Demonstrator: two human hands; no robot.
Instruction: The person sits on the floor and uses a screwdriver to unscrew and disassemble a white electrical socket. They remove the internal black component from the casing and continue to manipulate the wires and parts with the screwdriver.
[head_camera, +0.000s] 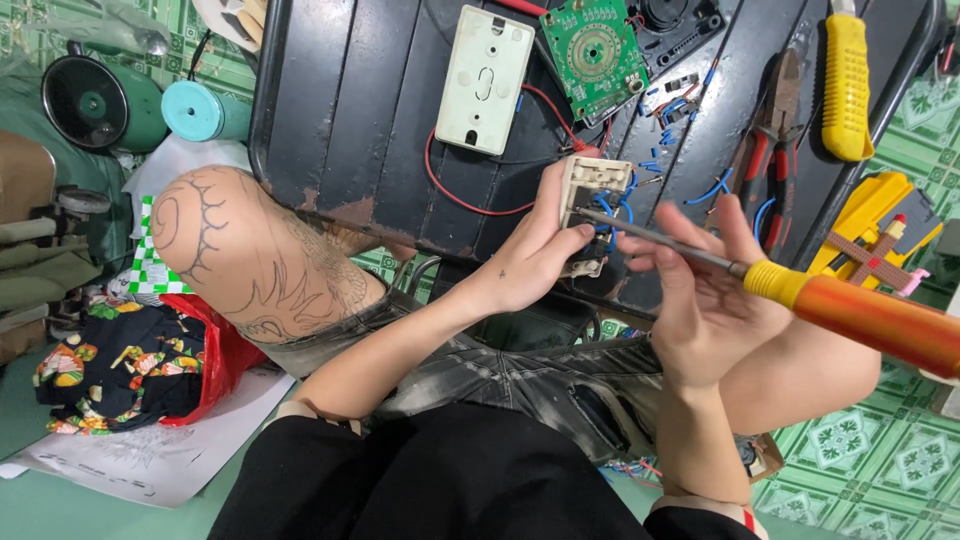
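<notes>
Held above the lap, at 6 o'clock from the black tray (330, 130): a small cream switch module (590, 205) with blue wires, pinched at its edges by the left hand (530, 260). Light, rigid, brittle plastic by the look; best gripped by the side walls, clear of the wiring. Right hand (700, 300) closed around an orange-handled screwdriver (850, 305), tip set into the module.

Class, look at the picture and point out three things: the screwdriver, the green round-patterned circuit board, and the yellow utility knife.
screwdriver (870, 318): head view, on its orange handle.
green circuit board (595, 50): head view, at its middle.
yellow utility knife (846, 85): head view, on its yellow body.
</notes>
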